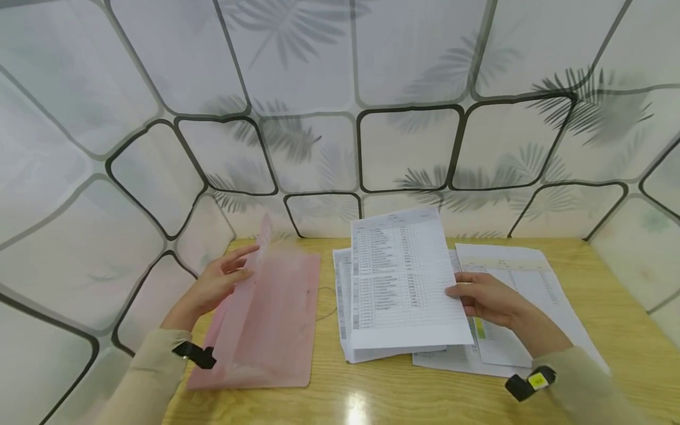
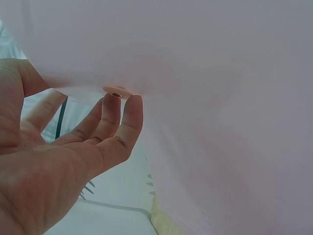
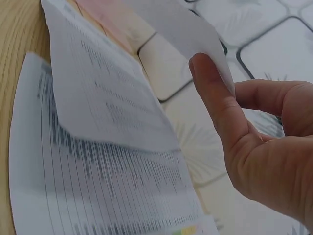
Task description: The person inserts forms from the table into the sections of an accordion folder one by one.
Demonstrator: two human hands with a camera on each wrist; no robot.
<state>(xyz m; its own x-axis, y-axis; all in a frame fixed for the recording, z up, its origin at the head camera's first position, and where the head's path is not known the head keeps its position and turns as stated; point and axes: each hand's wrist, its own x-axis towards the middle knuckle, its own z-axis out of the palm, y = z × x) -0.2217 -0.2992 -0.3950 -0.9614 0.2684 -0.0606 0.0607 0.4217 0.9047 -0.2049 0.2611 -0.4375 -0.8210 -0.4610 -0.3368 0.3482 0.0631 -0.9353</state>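
A translucent pink plastic folder (image 1: 281,319) lies on the left of the table with its cover raised. My left hand (image 1: 220,283) pinches the cover's edge. In the left wrist view two fingertips (image 2: 133,105) of it touch a small round snap button (image 2: 116,91). My right hand (image 1: 491,298) pinches the right edge of a printed sheet of paper (image 1: 398,319) between thumb and fingers. That sheet is lifted over a stack of printed papers (image 1: 342,295); in the right wrist view the papers (image 3: 117,171) below it show ruled tables.
More printed sheets (image 1: 531,301) lie on the right, partly under my right forearm. A thin loop of string (image 1: 332,304) lies between folder and papers. The wooden table (image 1: 329,401) meets a patterned fabric wall (image 1: 319,153) at the back and sides.
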